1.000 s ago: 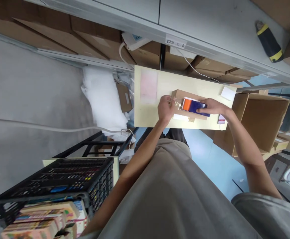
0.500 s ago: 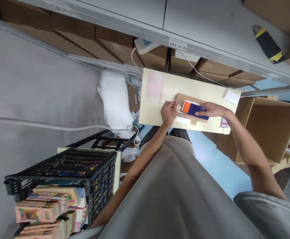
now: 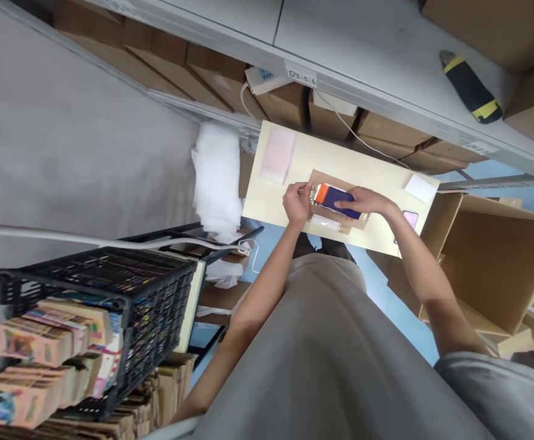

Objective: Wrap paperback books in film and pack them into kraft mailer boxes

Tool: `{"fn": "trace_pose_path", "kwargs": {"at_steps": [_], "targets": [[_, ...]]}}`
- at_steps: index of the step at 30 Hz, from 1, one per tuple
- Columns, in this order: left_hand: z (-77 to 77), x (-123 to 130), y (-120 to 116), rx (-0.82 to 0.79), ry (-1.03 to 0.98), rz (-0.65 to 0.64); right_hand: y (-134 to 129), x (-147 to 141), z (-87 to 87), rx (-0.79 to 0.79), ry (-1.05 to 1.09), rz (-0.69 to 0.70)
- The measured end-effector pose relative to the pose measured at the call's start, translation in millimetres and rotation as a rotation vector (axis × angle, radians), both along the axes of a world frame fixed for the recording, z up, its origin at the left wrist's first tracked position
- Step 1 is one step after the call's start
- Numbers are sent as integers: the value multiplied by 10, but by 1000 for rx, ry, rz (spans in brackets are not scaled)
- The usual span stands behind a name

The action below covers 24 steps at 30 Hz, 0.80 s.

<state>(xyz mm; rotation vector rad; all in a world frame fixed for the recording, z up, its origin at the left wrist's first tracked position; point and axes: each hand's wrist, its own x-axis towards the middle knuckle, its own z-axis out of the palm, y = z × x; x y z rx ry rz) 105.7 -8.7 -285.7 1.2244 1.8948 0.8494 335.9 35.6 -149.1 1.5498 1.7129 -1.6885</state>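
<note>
On the cream board of the worktop (image 3: 253, 201) lies a flat brown cardboard piece (image 3: 315, 177). Above it is a dark blue and orange packet (image 3: 329, 197) with shiny clear plastic wrap (image 3: 313, 193) at its left end and a glint of wrap near its right end. My left hand (image 3: 297, 203) pinches the wrap's left edge between closed fingers. My right hand (image 3: 363, 201) grips the packet's right part from above, thumb across its face. A white label-like strip (image 3: 325, 222) lies just in front of the packet, on the cardboard's near side.
A phone (image 3: 410, 219) and a white paper stack (image 3: 420, 188) lie right on the worktop; a pinkish sheet (image 3: 278, 154) lies left. A large open carton (image 3: 500, 256) stands right. A black crate (image 3: 157, 305) with books is lower left. Shelves with boxes and a black-yellow tool (image 3: 471, 88) run behind.
The head view has shifted, so the crate shows further left and lower books appear. Both hands stay on the packet and wrap; more shiny wrap shows near the packet's right end.
</note>
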Motion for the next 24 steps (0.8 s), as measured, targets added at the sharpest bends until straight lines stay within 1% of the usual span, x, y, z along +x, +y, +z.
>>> {"fn": "trace_pose_path", "kwargs": {"at_steps": [5,10,13,15,16,19,20,22,24], "targets": [[-23,5,41,2,20,2,-62,51,-36,62,8,14],[-58,36,-19,64,73,-26,-84,84,-76,82,60,15],[-79,69,-60,107,94,-64,-97,144,-27,75,67,33],[-89,88,-70,119,88,-76,-145,288,79,57,56,23],[-92,94,-70,116,83,-76,-190,404,158,29,58,14],[-96,94,-55,90,69,-77,-411,897,474,-98,67,-3],[-96,92,-49,85,61,-78,-504,1084,586,-114,45,-4],[-96,93,-42,86,49,-79,-693,1434,771,-110,-14,-5],[-93,102,-41,89,48,-82,-853,1698,855,-58,-55,-21]]}}
